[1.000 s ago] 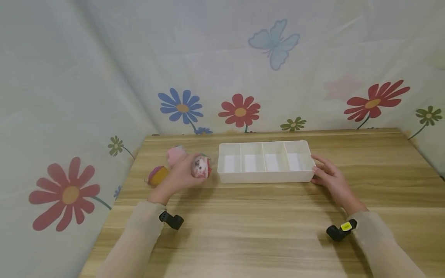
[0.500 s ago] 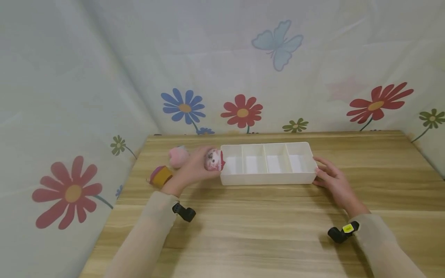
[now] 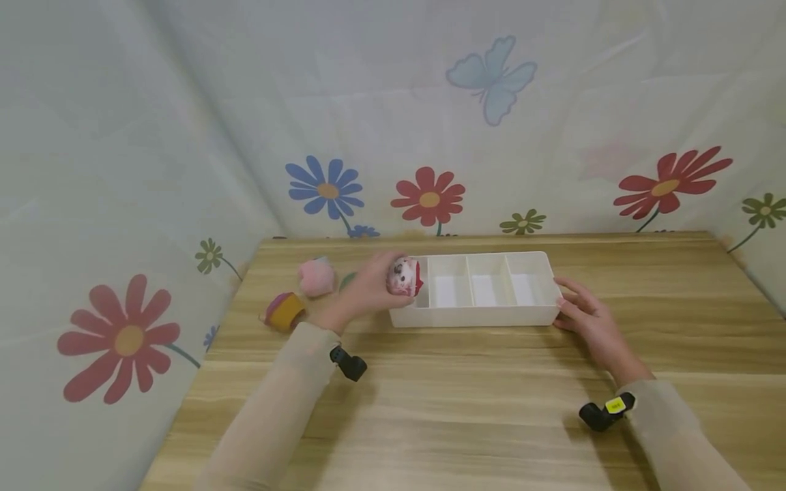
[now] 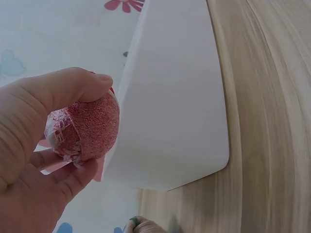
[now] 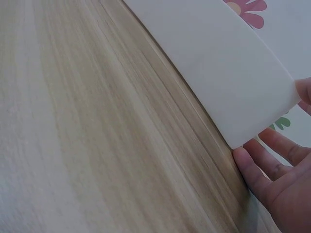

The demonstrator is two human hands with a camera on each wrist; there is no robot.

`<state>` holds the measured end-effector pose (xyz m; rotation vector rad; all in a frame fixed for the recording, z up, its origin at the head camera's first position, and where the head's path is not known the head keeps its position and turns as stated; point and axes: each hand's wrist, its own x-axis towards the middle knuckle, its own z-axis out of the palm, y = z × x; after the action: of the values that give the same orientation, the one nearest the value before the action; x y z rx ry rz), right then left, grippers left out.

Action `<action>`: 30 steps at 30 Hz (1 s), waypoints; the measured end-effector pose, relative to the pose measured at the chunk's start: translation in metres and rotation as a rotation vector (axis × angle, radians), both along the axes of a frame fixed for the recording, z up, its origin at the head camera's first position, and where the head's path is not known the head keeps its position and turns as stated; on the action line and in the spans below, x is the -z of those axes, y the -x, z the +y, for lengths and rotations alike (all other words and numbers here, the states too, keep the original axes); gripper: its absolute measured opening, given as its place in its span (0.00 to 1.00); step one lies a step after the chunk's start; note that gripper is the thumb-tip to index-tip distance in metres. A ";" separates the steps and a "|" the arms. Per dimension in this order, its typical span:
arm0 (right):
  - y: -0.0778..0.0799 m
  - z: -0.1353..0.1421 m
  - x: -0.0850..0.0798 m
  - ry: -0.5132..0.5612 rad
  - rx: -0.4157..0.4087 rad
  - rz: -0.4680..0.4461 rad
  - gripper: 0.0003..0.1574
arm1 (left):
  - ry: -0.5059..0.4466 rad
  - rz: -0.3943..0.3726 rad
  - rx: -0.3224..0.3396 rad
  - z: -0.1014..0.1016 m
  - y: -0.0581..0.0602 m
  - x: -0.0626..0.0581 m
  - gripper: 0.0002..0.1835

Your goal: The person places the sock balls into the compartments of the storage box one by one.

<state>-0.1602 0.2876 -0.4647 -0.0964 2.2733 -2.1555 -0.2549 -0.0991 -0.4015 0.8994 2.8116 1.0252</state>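
In the head view my left hand (image 3: 368, 283) grips a small round plush ball (image 3: 403, 277) with a white face and red trim. It is over the leftmost compartment of a white box (image 3: 473, 316) divided into compartments. The left wrist view shows the ball's red fabric back (image 4: 97, 126) between thumb and fingers, beside the box's outer wall (image 4: 175, 92). My right hand (image 3: 588, 320) rests its fingertips against the right end of the box. Close up in the right wrist view, fingers (image 5: 250, 170) touch the box's lower corner.
Left of the box lie a pink plush toy (image 3: 316, 277) and a yellow and purple cupcake-shaped toy (image 3: 284, 311). A green item (image 3: 348, 280) shows partly behind the left hand. The wooden table (image 3: 467, 409) meets a flowered curtain (image 3: 368, 102) at the back.
My left hand has carried the plush ball rightward, from beside the box to over its leftmost compartment. The green item has come into view behind it. My right hand stays at the box's end.
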 end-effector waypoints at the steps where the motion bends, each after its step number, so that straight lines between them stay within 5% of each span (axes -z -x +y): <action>1: 0.000 0.000 0.001 0.008 -0.001 -0.001 0.32 | -0.002 -0.008 0.006 0.001 0.001 0.001 0.41; 13: -0.001 0.000 0.002 -0.021 0.015 -0.022 0.33 | 0.016 -0.070 0.040 0.010 0.002 0.007 0.41; 30: -0.001 0.000 0.002 0.006 0.007 0.013 0.32 | 0.094 -0.032 0.050 0.014 0.016 0.017 0.39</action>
<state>-0.1597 0.2877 -0.4671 -0.1033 2.2768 -2.1719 -0.2712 -0.0849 -0.4188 0.9297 2.7695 0.8847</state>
